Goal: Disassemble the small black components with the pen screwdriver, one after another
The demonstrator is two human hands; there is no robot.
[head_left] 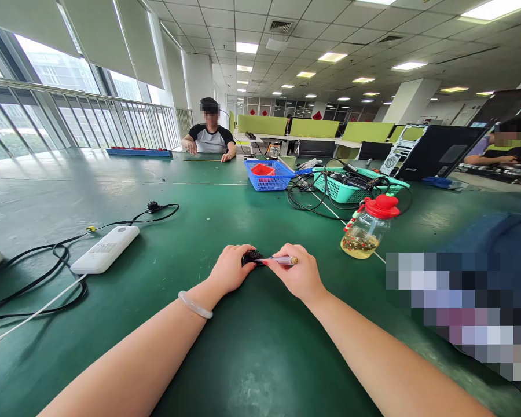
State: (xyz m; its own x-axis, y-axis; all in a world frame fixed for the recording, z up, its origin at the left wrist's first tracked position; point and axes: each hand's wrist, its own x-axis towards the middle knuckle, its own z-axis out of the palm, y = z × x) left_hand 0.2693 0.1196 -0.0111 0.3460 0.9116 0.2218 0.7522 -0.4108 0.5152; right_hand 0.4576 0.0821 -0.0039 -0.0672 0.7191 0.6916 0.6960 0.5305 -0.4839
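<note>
My left hand is closed around a small black object resting on the green table. My right hand grips a thin tool with a clear handle, held level, its tip against the black object. A pale bangle circles my left wrist. Most of the black object is hidden by my fingers.
A white power bank with black and white cables lies to the left. A glass jar with a red lid stands to the right. Farther back are a blue basket and a teal basket of cables. A person sits across the table.
</note>
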